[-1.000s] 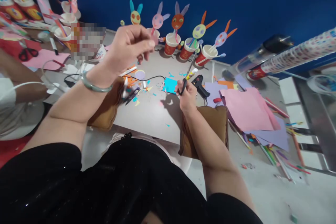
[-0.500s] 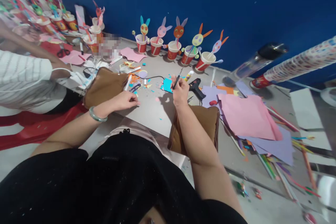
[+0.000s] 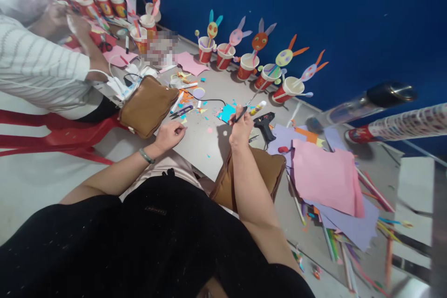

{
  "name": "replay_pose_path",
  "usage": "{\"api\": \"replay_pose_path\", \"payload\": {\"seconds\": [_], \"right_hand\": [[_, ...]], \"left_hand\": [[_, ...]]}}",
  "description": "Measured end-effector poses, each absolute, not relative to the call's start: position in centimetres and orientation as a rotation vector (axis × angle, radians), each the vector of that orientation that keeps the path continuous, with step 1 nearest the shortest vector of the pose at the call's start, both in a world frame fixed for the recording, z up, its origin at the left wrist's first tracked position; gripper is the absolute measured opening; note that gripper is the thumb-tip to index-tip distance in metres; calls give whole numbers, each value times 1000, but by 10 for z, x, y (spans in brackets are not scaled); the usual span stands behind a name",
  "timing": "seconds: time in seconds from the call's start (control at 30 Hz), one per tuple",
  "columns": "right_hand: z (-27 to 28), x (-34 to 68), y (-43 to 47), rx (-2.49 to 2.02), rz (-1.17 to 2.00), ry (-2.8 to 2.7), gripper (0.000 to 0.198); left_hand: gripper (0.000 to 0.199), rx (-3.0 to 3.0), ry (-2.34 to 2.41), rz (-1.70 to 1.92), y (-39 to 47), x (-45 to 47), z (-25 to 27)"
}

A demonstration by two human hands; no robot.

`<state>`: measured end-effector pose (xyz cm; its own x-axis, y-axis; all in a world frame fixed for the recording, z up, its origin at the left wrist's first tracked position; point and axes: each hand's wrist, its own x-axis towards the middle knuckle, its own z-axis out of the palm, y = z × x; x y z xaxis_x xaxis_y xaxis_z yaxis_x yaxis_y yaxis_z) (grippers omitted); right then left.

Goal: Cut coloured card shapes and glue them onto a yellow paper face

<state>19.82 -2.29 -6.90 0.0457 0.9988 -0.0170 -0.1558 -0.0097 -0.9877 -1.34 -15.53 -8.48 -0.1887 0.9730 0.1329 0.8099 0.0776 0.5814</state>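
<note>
My right hand [image 3: 241, 126] is closed around a slim black-handled tool [image 3: 240, 114], whose thin metal end points up and away towards the cups; its exact kind is unclear. Just beyond that hand lies a bright blue paper piece [image 3: 227, 112]. A black glue gun [image 3: 266, 125] rests to its right, beside a yellow-and-white tube [image 3: 258, 107]. My left hand [image 3: 171, 135] hovers at the table's near edge with thumb and fingers pinched together; whatever may be between them is too small to name. A dark pair of snips [image 3: 182, 111] and a white marker [image 3: 177, 101] lie beyond it.
Several paper cups with rabbit-faced spoons [image 3: 247, 66] line the blue wall. Brown cushions [image 3: 148, 106] flank the work spot. Pink paper sheets [image 3: 326, 174], a tall cup stack [image 3: 394, 125] and a clear bottle [image 3: 363, 102] stand right. A co-worker in a striped sleeve [image 3: 45, 60] sits left.
The view has turned, shifting the cups rightward in the picture. My left hand has curled its fingers more tightly. My right hand keeps the black-handled tool. The co-worker's arms have moved.
</note>
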Motion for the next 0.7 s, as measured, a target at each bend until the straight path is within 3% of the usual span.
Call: {"api": "replay_pose_path", "payload": {"seconds": [0.4, 0.7], "right_hand": [[-66, 195, -26, -1141, 1298, -1029, 60], [-76, 198, -21, -1191, 1149, -1114, 58]], "left_hand": [[25, 1817, 2048, 862, -151, -18, -101], [25, 1849, 1967, 678, -136, -20, -90]]}}
